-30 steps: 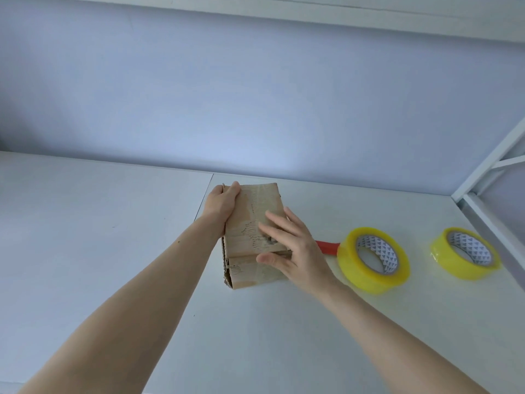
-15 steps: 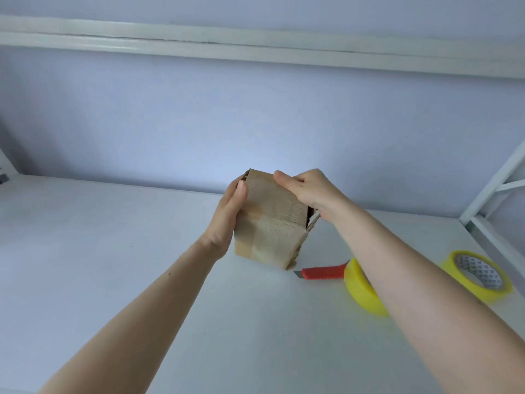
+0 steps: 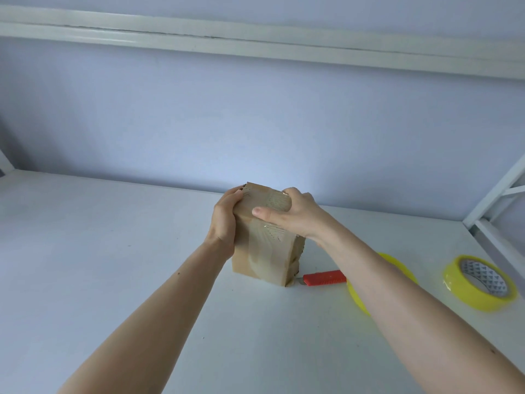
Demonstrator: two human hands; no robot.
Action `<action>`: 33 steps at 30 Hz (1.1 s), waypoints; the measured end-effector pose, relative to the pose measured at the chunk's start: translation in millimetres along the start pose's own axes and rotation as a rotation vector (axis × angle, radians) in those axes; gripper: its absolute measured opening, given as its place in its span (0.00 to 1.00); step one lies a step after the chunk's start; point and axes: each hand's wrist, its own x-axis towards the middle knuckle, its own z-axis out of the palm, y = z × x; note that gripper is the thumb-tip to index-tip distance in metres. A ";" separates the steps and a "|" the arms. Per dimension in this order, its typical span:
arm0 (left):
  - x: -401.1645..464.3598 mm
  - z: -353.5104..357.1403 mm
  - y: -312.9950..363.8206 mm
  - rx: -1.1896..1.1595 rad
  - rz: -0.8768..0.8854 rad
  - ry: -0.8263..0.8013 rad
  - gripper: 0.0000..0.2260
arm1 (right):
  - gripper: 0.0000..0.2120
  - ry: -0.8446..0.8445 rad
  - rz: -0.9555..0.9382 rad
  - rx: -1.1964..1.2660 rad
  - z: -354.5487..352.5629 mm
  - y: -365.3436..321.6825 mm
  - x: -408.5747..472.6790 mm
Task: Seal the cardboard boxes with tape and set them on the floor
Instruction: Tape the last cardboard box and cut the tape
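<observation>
A small brown cardboard box stands on end on the white table, with a strip of clear tape running down its near face. My left hand grips its upper left side, fingers curled round the top edge. My right hand grips the upper right side, thumb lying across the near face. One yellow tape roll lies behind my right forearm and is mostly hidden. A second yellow tape roll lies farther right.
A red utility knife lies on the table just right of the box's base. A white metal frame rises at the table's right edge. The wall stands close behind the table.
The box went from lying flat to standing on end. Both hands shifted to its upper sides, and it now rests upright on the table.
</observation>
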 end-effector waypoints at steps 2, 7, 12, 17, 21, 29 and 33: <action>2.7 0.9 0.1 0.004 -0.010 0.000 0.17 | 0.40 -0.006 0.003 0.007 -3.2 0.0 -1.1; 6.4 0.6 -0.8 -0.009 0.022 0.011 0.14 | 0.25 0.170 -0.059 0.008 -3.5 -6.2 14.3; 11.1 3.4 -2.4 0.000 0.043 0.042 0.12 | 0.27 0.309 0.009 -0.030 -2.8 -12.2 23.9; 14.7 0.2 -2.2 -0.008 0.025 0.031 0.12 | 0.19 0.151 -0.050 -0.313 3.6 -18.7 12.5; 16.6 -0.2 -1.3 -0.010 0.007 0.033 0.12 | 0.31 0.158 -0.209 -0.546 12.3 -10.7 -9.7; 16.3 6.9 16.5 0.112 0.018 -0.057 0.21 | 0.23 0.336 -0.442 -0.388 -2.6 -0.4 -11.2; 9.7 -1.0 25.2 0.294 0.093 -0.175 0.19 | 0.26 0.227 -0.319 -0.298 -34.3 -17.6 12.4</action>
